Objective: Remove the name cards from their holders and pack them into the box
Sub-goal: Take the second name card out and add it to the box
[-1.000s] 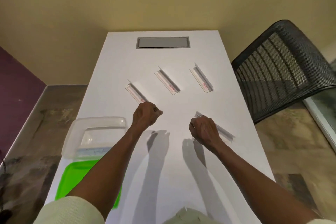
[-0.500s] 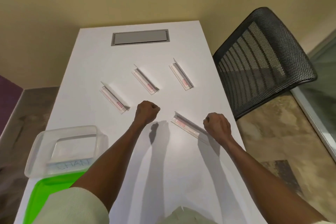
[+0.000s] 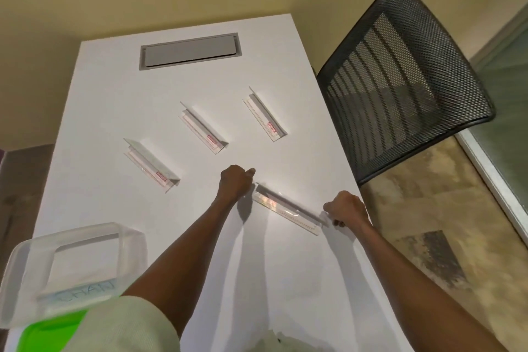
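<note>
Four clear name card holders lie on the white table [image 3: 285, 280]. Three stand further back: a left holder [image 3: 151, 166], a middle holder [image 3: 203, 131] and a right holder [image 3: 265, 113], each with a card inside. The nearest holder [image 3: 287, 208] lies between my hands. My left hand [image 3: 235, 181] is curled into a fist right at its left end; whether it holds that end is hidden. My right hand [image 3: 345, 208] curls its fingers round the right end. A clear plastic box [image 3: 31, 274] sits at the near left with a card reading "CHAN" inside.
A green tray [image 3: 48, 331] lies under the box at the near left corner. A grey cable hatch [image 3: 189, 50] is set into the far end of the table. A black mesh chair [image 3: 400, 80] stands close to the table's right edge.
My left hand moved right from the left holder to the near holder's left end. My right hand slid along the near holder to its right end. The view turned right.
</note>
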A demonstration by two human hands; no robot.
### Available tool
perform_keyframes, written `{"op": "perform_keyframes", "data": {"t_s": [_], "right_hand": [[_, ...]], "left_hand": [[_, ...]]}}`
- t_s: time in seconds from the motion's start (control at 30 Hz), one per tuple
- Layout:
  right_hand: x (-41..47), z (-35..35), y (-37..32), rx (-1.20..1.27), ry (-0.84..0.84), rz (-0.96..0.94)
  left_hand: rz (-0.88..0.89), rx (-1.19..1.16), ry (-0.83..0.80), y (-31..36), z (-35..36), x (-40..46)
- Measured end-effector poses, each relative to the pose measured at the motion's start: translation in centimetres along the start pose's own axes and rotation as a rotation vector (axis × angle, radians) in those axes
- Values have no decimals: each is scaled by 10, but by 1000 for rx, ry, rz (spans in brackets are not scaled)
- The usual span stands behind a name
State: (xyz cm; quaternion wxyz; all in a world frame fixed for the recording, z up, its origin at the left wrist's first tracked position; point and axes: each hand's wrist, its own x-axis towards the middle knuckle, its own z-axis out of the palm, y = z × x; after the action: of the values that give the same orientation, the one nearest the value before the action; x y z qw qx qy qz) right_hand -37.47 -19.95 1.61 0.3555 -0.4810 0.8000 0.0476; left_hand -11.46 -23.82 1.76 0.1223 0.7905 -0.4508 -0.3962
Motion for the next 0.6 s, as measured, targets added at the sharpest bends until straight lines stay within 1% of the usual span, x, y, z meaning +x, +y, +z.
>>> {"op": "perform_keyframes", "data": {"t_s": [0.03,0.07,0.1,0.17,0.2,0.3,0.37,0.47,0.6], "right_hand": [[2,1,-1,30,-24,27],[4,2,-1,54,-55,53],[6,4,-1,70,-92,76],[9,7,-2,88,-151,109],[10,9,-3,102,-161,119],[13,12,-4,126,-148,131],[14,14,-4,130,-141,137],[14,15,-6,138,-146,140],[17,15,-11,161,-192,179]], "left_hand": [[-27,-74,23,-1,1,4],[-23,-98,6,-1,1,5],[19,-70,7,-2,3,6],[18,4,-47,-1,4,7],[31,58,-47,-4,6,9],[7,67,-92,-11,11,13],[28,68,-93,-16,11,14],[24,-3,-106,-17,10,13],[-75,-136,-91,-17,9,12]]}}
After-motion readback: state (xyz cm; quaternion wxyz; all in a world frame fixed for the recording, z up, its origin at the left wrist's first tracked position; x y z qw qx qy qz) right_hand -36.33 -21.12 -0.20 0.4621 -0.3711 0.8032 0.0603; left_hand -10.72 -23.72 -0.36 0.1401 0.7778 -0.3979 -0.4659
